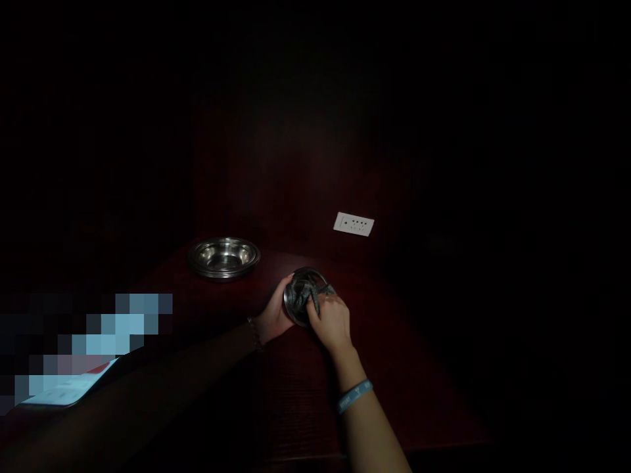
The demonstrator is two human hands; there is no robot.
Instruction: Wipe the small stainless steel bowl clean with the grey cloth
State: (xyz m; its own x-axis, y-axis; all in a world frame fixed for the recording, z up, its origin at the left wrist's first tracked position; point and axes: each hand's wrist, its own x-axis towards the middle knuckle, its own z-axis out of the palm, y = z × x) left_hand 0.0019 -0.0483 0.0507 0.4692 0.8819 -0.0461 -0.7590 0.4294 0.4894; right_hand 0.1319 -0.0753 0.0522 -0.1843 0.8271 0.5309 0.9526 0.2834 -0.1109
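Observation:
My left hand [276, 316] grips a round metal bowl [288, 303] by its left side, holding its opening tilted toward me. Inside the opening lies a dark grey cloth [302, 294], bunched up. My right hand [331, 320] pinches this cloth and presses it into the bowl, near the right rim. A bracelet circles my left wrist, and a blue wristband [355, 395] is on my right.
Shiny metal plates or shallow bowls [224, 259] are stacked on the dark red table [384, 374], at the back left. A white socket panel [353, 224] is behind the table. A lit screen [73, 387], partly pixelated, shows at the lower left. Surroundings are very dark.

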